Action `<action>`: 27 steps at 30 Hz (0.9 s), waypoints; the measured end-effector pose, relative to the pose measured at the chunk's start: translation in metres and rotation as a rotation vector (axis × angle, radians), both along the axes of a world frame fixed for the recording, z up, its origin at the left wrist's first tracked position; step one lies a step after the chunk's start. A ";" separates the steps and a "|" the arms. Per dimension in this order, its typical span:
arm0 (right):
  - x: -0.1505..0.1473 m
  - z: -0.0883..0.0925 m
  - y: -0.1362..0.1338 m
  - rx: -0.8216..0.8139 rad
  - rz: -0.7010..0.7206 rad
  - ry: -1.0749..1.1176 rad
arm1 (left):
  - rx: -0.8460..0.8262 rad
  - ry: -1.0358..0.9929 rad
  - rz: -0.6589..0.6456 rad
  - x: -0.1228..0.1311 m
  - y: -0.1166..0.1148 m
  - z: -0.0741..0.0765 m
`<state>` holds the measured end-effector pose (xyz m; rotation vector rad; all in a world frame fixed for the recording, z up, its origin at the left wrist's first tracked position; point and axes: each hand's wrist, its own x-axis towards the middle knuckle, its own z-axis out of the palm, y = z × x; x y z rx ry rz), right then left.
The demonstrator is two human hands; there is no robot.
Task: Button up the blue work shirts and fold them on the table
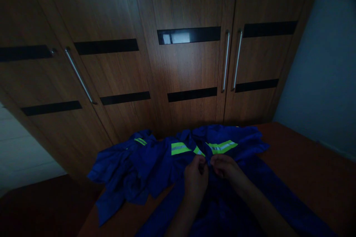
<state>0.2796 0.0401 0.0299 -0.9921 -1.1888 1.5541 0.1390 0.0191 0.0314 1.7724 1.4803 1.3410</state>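
Note:
A blue work jacket (164, 163) with yellow-green and silver reflective strips lies spread and rumpled on a reddish-brown surface. Its front opening runs between my two hands, at the height of the strips. My left hand (197, 172) pinches the left edge of this opening, fingertips just below a strip. Close beside it, my right hand (225, 166) pinches the other edge with thumb and forefinger. The fingertips nearly meet. Whatever small fastener may be between them is too dark to make out. More blue cloth (122, 177) is bunched at the left.
Behind the jacket rises a wooden wardrobe (191, 63) with black bands and long metal handles (226, 61). A pale wall (319, 81) stands at the right. The reddish-brown surface (300, 163) continues to the right of the jacket. The light is dim.

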 end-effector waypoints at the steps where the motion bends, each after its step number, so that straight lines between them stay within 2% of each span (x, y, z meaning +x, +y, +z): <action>1: 0.000 0.001 0.001 0.040 -0.022 -0.068 | -0.006 -0.003 -0.018 0.000 0.000 -0.001; 6: -0.002 0.013 0.018 0.403 -0.324 -0.544 | -0.026 0.004 -0.104 0.000 0.000 -0.005; 8: -0.006 0.020 0.028 0.518 -0.362 -0.779 | -0.038 0.016 -0.133 0.001 -0.001 -0.005; 11: -0.014 0.029 0.041 0.522 -0.326 -1.085 | -0.039 0.055 -0.164 0.001 -0.004 -0.005; 13: -0.019 0.030 0.045 0.488 -0.321 -1.161 | -0.039 0.090 -0.177 0.001 -0.005 -0.005; 20: -0.013 0.014 0.053 0.409 -0.363 -0.784 | -0.037 0.062 -0.181 0.001 -0.010 -0.010; 24: -0.001 0.007 0.058 0.308 -0.388 -0.526 | -0.079 -0.066 -0.167 0.000 -0.011 -0.006; 27: 0.006 0.001 0.060 0.165 -0.374 -0.217 | -0.110 -0.237 -0.141 -0.007 -0.002 -0.001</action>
